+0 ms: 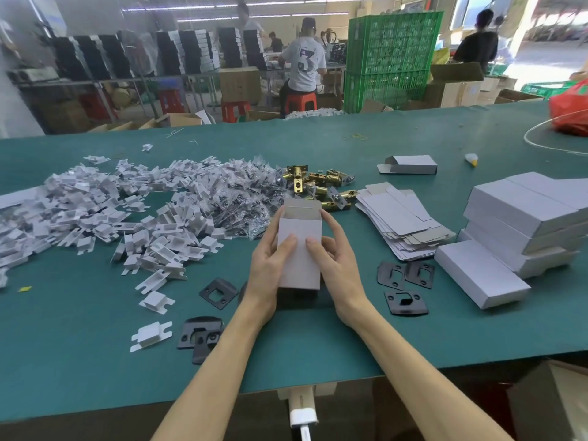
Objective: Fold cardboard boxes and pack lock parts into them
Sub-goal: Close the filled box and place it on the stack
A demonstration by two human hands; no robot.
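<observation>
At the centre of the frame an open box was upright over the table, between the left hand and the right hand. A heap of plastic inserts filled the left, with bagged parts just right of it. Latch bolts lay behind the box. Flat box blanks lay right of centre, with closed boxes stacked at the right edge. Strike plates lay in front of the blanks.

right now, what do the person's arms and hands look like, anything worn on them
Both forearms are bare, with no sleeves in view. The left hand and right hand wear no gloves, rings, watch or wristbands; the thumbnails look short and unpainted.
</observation>
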